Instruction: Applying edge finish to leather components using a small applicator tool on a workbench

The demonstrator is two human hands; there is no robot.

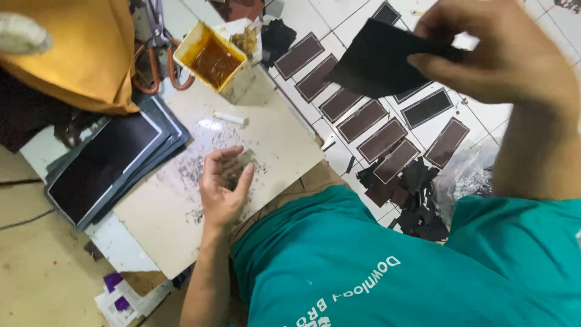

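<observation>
The dark sheet (pixel 375 60) pinched in the right hand (pixel 496 54) looks like matt, leathery stuff. The beige board (pixel 242 145) is dull cardboard, scuffed and dusty under the left hand (pixel 224 188). Beside the board, glossy amber glue sits in a tin (pixel 212 59); white floor tiles (pixel 357 12) shine.

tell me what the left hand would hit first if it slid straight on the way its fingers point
Probably the small white stick lying on the beige board. The left hand points up the board toward it; the glue tub lies beyond. Depth is uncertain.
</observation>
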